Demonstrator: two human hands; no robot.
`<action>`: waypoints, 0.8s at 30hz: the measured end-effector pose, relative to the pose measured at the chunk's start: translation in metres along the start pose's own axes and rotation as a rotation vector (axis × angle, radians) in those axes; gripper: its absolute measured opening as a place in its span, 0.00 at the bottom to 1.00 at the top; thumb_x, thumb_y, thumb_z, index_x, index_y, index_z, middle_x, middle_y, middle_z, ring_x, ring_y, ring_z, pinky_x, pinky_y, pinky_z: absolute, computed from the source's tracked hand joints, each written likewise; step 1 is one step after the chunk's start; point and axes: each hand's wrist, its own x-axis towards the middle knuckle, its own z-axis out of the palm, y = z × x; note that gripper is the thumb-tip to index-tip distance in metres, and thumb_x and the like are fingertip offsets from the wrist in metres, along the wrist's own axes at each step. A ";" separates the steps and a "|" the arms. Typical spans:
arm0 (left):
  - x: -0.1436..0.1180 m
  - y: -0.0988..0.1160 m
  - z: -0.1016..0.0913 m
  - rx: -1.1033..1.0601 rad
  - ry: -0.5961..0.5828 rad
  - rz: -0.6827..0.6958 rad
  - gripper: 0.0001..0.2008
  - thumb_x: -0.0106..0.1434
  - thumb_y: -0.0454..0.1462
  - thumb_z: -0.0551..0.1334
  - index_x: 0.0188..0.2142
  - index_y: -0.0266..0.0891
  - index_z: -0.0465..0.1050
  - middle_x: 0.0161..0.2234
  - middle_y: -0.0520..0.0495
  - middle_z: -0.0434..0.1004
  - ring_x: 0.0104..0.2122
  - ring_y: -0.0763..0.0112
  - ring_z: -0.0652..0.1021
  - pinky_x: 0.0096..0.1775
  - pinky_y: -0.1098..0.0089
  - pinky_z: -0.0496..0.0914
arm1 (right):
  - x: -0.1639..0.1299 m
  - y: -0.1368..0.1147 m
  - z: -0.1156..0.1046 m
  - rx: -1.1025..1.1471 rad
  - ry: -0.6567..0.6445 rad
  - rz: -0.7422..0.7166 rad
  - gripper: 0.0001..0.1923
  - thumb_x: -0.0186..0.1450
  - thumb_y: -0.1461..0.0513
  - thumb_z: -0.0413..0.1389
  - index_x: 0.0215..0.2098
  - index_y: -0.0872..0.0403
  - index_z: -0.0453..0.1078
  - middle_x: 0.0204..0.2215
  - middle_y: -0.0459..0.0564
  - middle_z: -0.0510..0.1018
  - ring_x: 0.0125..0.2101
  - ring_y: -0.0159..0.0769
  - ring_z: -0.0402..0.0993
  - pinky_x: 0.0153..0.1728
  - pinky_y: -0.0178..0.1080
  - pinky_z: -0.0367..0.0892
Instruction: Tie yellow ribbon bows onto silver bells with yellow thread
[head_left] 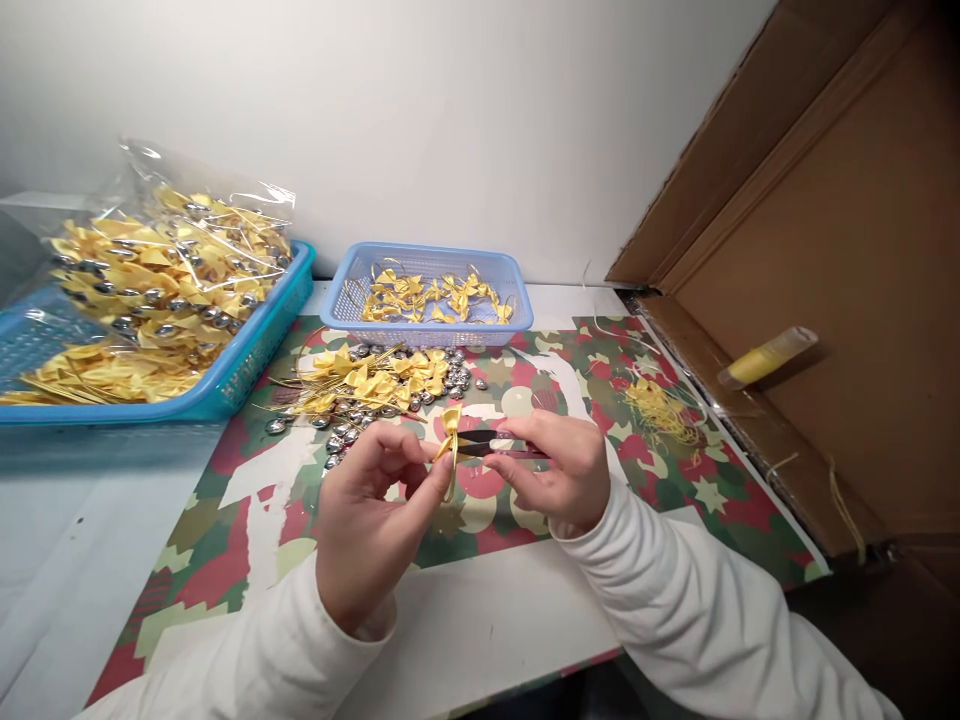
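While left fingers (430,492) pinch 1 bow (451,420), right fingers (529,427) grip dark tool (475,436)

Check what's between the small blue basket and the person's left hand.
In the head view, a pile of yellow bows and shiny silver balls lies between the small blue basket and the left hand, on a patterned sheet.

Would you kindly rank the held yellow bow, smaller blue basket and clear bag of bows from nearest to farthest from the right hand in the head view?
1. Yellow bow: just left of the right hand.
2. Smaller blue basket: farther back, by the wall.
3. Clear bag of bows: far left.
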 end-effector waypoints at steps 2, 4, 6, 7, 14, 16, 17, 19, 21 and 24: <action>0.000 0.000 0.000 0.021 0.007 0.025 0.12 0.56 0.31 0.67 0.29 0.41 0.63 0.26 0.56 0.72 0.20 0.81 0.69 0.22 0.80 0.65 | 0.000 0.000 0.000 -0.028 0.011 -0.025 0.10 0.64 0.56 0.59 0.33 0.55 0.73 0.23 0.47 0.80 0.19 0.29 0.70 0.21 0.32 0.62; 0.000 0.000 0.001 0.041 0.012 0.040 0.11 0.56 0.31 0.66 0.29 0.42 0.63 0.26 0.56 0.72 0.20 0.81 0.69 0.22 0.80 0.66 | 0.000 0.000 0.000 -0.051 0.020 -0.047 0.11 0.65 0.55 0.58 0.31 0.55 0.73 0.22 0.47 0.80 0.19 0.28 0.70 0.21 0.32 0.62; 0.001 0.000 0.001 0.060 0.013 0.050 0.11 0.56 0.31 0.66 0.29 0.41 0.63 0.25 0.56 0.72 0.19 0.81 0.69 0.22 0.79 0.66 | 0.000 0.000 0.000 -0.071 0.028 -0.065 0.12 0.65 0.55 0.58 0.30 0.55 0.73 0.21 0.47 0.79 0.18 0.28 0.69 0.21 0.33 0.61; 0.001 0.001 0.000 0.069 0.014 0.053 0.11 0.56 0.31 0.66 0.28 0.41 0.63 0.25 0.56 0.72 0.19 0.81 0.69 0.21 0.79 0.66 | 0.000 0.000 0.000 -0.084 0.029 -0.073 0.12 0.65 0.55 0.58 0.30 0.55 0.73 0.21 0.47 0.79 0.18 0.28 0.69 0.21 0.33 0.61; 0.000 -0.002 0.000 0.100 0.018 0.057 0.12 0.56 0.32 0.67 0.28 0.41 0.62 0.24 0.57 0.69 0.19 0.80 0.69 0.21 0.78 0.65 | -0.001 0.000 -0.001 -0.170 0.018 -0.104 0.14 0.66 0.54 0.58 0.29 0.55 0.73 0.17 0.44 0.75 0.17 0.27 0.66 0.21 0.33 0.57; 0.000 -0.002 0.001 0.103 0.018 0.059 0.12 0.57 0.32 0.67 0.28 0.41 0.62 0.24 0.56 0.69 0.19 0.80 0.68 0.20 0.78 0.64 | -0.001 0.000 -0.001 -0.173 0.017 -0.105 0.13 0.66 0.55 0.58 0.29 0.55 0.72 0.17 0.44 0.75 0.18 0.27 0.67 0.21 0.33 0.57; 0.000 -0.002 0.001 0.105 0.019 0.058 0.12 0.57 0.32 0.66 0.28 0.41 0.62 0.24 0.56 0.69 0.19 0.80 0.68 0.20 0.78 0.64 | -0.001 0.000 -0.001 -0.174 0.016 -0.106 0.13 0.66 0.55 0.58 0.29 0.55 0.72 0.17 0.44 0.75 0.18 0.27 0.67 0.21 0.33 0.58; 0.000 -0.001 0.001 0.110 0.021 0.053 0.12 0.57 0.32 0.66 0.28 0.41 0.62 0.24 0.56 0.68 0.19 0.80 0.68 0.20 0.78 0.64 | 0.000 0.000 -0.001 -0.174 0.015 -0.108 0.12 0.66 0.55 0.58 0.29 0.55 0.72 0.17 0.44 0.75 0.18 0.27 0.67 0.21 0.33 0.58; 0.000 -0.001 0.001 0.115 0.019 0.050 0.11 0.57 0.32 0.66 0.28 0.41 0.62 0.23 0.57 0.68 0.18 0.80 0.68 0.20 0.77 0.64 | 0.000 0.000 -0.001 -0.171 0.017 -0.113 0.12 0.65 0.55 0.59 0.29 0.55 0.72 0.17 0.44 0.75 0.18 0.27 0.66 0.21 0.33 0.58; -0.001 -0.002 0.001 0.114 0.016 0.048 0.11 0.58 0.33 0.66 0.28 0.41 0.62 0.23 0.57 0.67 0.18 0.80 0.67 0.20 0.77 0.64 | 0.000 0.001 -0.001 -0.161 0.023 -0.119 0.13 0.66 0.55 0.58 0.29 0.55 0.72 0.18 0.44 0.76 0.18 0.27 0.66 0.21 0.33 0.58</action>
